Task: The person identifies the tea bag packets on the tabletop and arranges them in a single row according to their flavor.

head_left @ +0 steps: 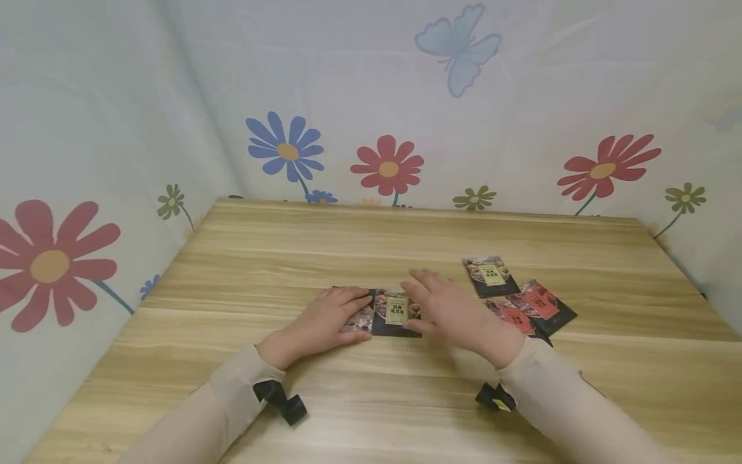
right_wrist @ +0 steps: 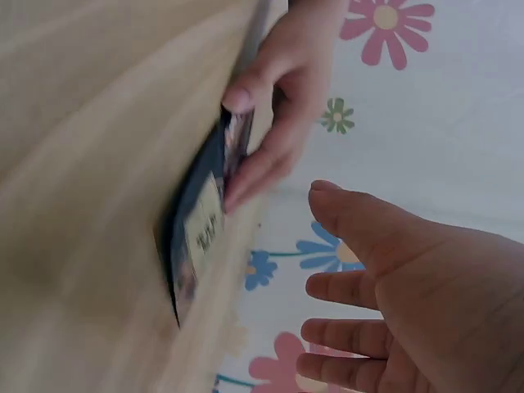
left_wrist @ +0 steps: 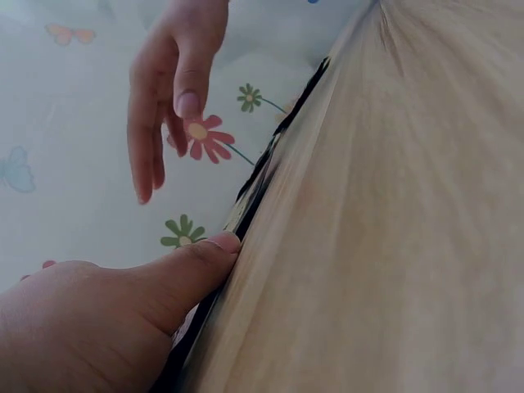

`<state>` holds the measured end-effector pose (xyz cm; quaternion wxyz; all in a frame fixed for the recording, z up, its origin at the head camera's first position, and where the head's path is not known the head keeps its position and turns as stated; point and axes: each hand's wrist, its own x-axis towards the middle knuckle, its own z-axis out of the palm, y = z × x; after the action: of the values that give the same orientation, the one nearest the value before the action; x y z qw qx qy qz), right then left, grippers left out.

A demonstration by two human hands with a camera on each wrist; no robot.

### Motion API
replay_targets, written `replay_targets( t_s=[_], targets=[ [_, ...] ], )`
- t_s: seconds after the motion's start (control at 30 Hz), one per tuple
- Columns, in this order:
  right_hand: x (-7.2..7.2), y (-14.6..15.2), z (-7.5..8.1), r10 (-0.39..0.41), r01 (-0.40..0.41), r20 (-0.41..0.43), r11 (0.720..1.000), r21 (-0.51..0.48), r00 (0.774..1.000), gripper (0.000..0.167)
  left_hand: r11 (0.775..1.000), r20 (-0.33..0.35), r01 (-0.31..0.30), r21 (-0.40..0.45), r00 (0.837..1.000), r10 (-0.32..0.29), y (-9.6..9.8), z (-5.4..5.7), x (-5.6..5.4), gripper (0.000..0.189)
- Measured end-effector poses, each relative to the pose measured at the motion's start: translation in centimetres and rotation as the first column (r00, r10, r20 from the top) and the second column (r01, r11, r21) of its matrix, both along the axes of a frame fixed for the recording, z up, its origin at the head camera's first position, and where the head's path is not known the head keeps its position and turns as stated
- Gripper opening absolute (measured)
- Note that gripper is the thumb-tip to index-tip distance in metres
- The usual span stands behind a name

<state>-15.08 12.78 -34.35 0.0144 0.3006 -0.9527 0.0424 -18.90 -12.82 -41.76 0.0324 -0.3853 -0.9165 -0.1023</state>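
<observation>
Two flat black food packets lie side by side in the middle of the table in the head view. My left hand (head_left: 324, 322) rests on the left packet (head_left: 362, 319) and covers most of it. The other packet (head_left: 397, 312) has a yellow label and food pictures. Over its right end is my right hand (head_left: 455, 312), its fingers extended. In the right wrist view the right hand (right_wrist: 409, 286) is apart from the packets, holding nothing. The left thumb (left_wrist: 205, 254) lies along a packet's edge in the left wrist view.
To the right of the right hand lie a yellow-label packet (head_left: 491, 276) and two overlapping red-label packets (head_left: 540, 304), the nearer one partly hidden by the hand. The wooden table (head_left: 371, 393) meets a flower-printed cloth (head_left: 348, 77) at its back and left. Black straps hang at both wrists.
</observation>
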Motion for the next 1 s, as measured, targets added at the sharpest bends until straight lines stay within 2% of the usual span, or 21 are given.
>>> replay_targets(
  t_s=[0.1,0.23,0.4,0.53,0.87,1.0],
  targets=[
    [-0.3,1.3,0.7,0.005,-0.006,-0.031,1.0,-0.022,1.0,0.068,1.0,-0.001,0.007,0.0,1.0,-0.007,0.0,0.0,0.0,0.074],
    [-0.9,3.0,1.3,-0.023,0.022,-0.024,0.999,-0.046,0.999,0.069,1.0,0.006,0.01,0.003,1.0,-0.01,0.0,0.1,0.2,0.074],
    [-1.7,4.8,1.6,-0.108,0.111,0.075,0.993,-0.037,0.991,0.072,1.0,0.01,0.007,-0.006,1.0,-0.007,0.0,0.3,0.2,0.074],
    [-2.5,6.6,1.3,-0.14,0.147,0.136,0.988,-0.044,0.981,0.071,1.0,0.007,0.006,-0.011,1.0,-0.006,-0.1,0.3,0.2,0.073],
    [-4.5,10.4,-0.1,-0.13,0.142,0.145,0.987,-0.073,0.981,0.062,1.0,-0.003,0.006,-0.014,1.0,-0.006,0.0,0.2,0.1,0.073],
    [-4.9,11.4,-0.5,-0.134,0.143,0.156,0.989,-0.044,0.979,0.062,1.0,-0.004,0.005,-0.011,1.0,-0.005,0.0,0.2,0.1,0.073]
  ],
)
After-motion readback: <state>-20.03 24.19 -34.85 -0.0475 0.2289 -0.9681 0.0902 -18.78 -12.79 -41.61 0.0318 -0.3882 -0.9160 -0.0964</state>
